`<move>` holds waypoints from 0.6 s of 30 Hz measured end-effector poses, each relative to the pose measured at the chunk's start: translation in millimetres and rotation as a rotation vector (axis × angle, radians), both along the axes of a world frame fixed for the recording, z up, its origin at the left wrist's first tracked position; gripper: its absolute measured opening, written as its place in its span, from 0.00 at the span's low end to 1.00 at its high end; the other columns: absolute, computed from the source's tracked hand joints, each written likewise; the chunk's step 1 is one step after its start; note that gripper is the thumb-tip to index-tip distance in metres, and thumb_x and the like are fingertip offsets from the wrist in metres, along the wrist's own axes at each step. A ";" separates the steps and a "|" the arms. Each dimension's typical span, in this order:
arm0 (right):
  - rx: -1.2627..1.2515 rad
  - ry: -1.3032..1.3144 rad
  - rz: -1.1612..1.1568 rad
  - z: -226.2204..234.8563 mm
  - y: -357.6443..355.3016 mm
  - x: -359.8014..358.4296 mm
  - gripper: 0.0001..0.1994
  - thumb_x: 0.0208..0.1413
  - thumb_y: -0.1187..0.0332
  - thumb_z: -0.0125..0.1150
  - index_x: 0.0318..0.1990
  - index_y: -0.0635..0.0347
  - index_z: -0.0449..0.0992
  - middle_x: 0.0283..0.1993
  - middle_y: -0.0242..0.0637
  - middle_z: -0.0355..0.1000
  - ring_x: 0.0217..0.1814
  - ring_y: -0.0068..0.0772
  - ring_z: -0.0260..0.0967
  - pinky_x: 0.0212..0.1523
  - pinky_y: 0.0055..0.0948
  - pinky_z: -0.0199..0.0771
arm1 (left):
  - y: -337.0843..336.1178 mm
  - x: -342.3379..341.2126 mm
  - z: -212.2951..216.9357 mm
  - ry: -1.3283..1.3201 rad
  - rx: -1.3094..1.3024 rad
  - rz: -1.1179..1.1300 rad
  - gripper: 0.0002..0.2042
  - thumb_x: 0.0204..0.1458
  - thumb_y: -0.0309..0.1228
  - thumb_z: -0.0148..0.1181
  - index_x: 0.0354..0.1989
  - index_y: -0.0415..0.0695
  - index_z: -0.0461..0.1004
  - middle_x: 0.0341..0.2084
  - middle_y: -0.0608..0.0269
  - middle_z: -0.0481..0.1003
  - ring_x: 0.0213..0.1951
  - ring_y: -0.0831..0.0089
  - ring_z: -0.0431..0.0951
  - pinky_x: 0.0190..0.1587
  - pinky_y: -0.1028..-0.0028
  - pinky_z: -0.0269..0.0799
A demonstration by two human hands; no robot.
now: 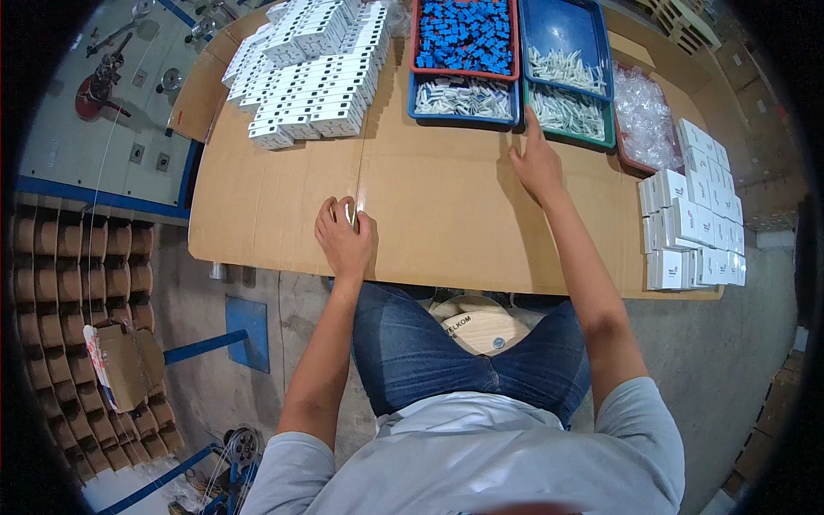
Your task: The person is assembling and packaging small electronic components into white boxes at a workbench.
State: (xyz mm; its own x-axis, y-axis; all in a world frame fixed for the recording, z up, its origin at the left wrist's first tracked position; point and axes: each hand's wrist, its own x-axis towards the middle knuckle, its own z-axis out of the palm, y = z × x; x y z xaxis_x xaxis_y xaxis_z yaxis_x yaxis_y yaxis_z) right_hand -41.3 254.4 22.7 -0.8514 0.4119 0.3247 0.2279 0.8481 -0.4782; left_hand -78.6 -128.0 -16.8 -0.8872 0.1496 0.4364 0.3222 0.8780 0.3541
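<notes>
My left hand (345,242) rests low over the cardboard-covered table (438,206), fingers curled around something small and shiny that I cannot make out. Further right, my right hand (538,163) reaches forward with its index finger stretched out to the front edge of a green tray (584,139). White slim pieces (566,110) fill that tray; I see nothing held in this hand. Behind it, a blue tray (558,30) holds similar white pieces. To the left, a red tray (415,51) of small blue parts (463,34) sits behind another blue tray (463,121) of white pieces.
Stacked white boxes (322,86) stand at the back left. Clear plastic bags (644,112) fill a red tray at the right, near more white boxes (695,215). Beyond the table's left edge are a grey machine surface (129,94) and cardboard dividers (73,266).
</notes>
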 end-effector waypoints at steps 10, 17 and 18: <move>0.206 -0.225 0.021 5.5 19.4 -44.0 0.38 0.56 0.70 0.59 0.75 0.54 0.52 0.69 0.41 0.65 0.47 0.53 0.79 0.43 0.50 0.80 | 1.9 0.7 -3.9 -0.001 0.005 -0.016 0.18 0.54 0.35 0.61 0.54 0.45 0.74 0.57 0.48 0.70 0.62 0.51 0.68 0.65 0.53 0.60; 0.273 -0.023 0.075 -26.6 50.1 -25.7 0.24 0.59 0.71 0.60 0.64 0.53 0.68 0.67 0.36 0.66 0.39 0.50 0.80 0.33 0.46 0.80 | 3.1 1.0 -1.8 0.007 0.003 -0.019 0.18 0.55 0.34 0.61 0.55 0.44 0.74 0.58 0.47 0.70 0.62 0.50 0.68 0.65 0.53 0.60; 0.245 0.036 0.085 -27.9 52.2 -25.0 0.20 0.60 0.69 0.61 0.60 0.51 0.71 0.67 0.36 0.66 0.38 0.50 0.80 0.33 0.46 0.80 | 2.5 0.0 -1.8 0.005 -0.002 -0.014 0.18 0.55 0.34 0.61 0.55 0.44 0.74 0.58 0.47 0.70 0.62 0.50 0.68 0.65 0.53 0.60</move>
